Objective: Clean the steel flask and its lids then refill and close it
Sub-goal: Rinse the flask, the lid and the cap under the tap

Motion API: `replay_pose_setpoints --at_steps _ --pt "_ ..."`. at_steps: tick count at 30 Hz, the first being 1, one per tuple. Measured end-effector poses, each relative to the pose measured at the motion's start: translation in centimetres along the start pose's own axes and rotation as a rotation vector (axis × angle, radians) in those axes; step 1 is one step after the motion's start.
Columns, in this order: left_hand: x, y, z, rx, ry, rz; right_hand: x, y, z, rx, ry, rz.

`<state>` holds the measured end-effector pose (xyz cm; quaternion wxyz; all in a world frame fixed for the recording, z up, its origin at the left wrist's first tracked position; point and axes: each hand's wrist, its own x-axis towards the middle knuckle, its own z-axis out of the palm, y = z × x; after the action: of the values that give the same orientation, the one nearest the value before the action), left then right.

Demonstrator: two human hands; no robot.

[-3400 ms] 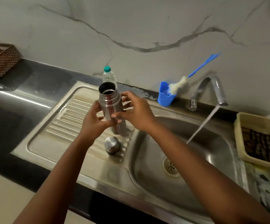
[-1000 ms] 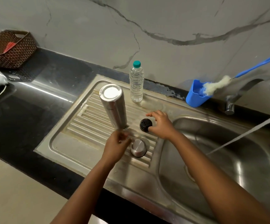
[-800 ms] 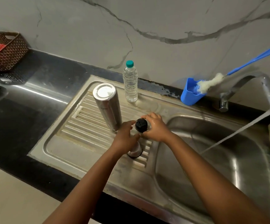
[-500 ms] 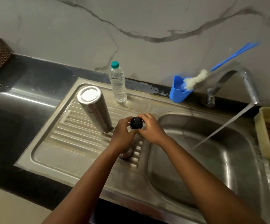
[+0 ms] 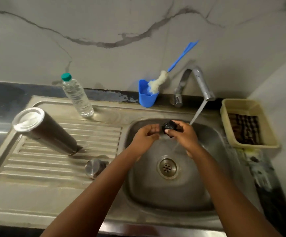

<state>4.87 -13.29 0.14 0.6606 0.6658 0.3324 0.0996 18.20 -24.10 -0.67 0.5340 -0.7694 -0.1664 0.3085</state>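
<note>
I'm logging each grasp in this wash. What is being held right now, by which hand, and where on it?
The right hand pinches the small black inner lid by its sides over the sink basin. The left hand is beside it, fingers loosely curled, gripping nothing.

One head-worn camera looks steeply down over the sink basin (wide-angle). Both forearms reach away from it, close below.

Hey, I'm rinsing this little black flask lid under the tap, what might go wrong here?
The black lid is wet and pinched only by the right hand, so it may slip into the sink, right above the drain. The upturned flask stands on the ridged drainboard and might topple if bumped.
</note>
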Motion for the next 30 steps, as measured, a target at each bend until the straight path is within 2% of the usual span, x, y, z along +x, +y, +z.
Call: replay_pose_setpoints --at_steps 4,10,12,15,18,21,23,26,30 --pt "2.6 1.5 3.8 -0.039 -0.016 0.011 1.3 0.1 -3.3 0.164 0.067 0.158" --pt "4.7 2.5 7.6 0.038 -0.131 0.16 2.4 -0.4 -4.8 0.326 -0.004 0.39" --pt "4.8 1.7 7.7 0.093 -0.117 0.201 2.2 -0.6 -4.6 0.307 -0.048 0.442" --pt "5.5 0.9 8.7 0.064 -0.152 0.155 2.0 -0.3 -5.5 0.24 -0.048 0.492" --pt "5.8 1.0 9.3 -0.103 -0.109 0.033 1.7 -0.2 -5.8 0.093 -0.003 0.436" --pt "6.2 1.4 9.5 -0.292 -0.124 -0.186 1.5 0.4 -6.1 0.105 0.09 0.296" --pt "6.3 1.4 9.5 -0.41 -0.16 -0.268 1.6 0.8 -6.1 0.091 0.146 0.177" --pt "5.9 1.3 9.7 -0.57 -0.17 -0.322 1.6 1.1 -6.2 0.005 0.072 0.01" --pt "5.6 0.8 9.9 -0.723 -0.134 -0.354 1.6 0.7 -5.9 -0.14 0.023 -0.098"
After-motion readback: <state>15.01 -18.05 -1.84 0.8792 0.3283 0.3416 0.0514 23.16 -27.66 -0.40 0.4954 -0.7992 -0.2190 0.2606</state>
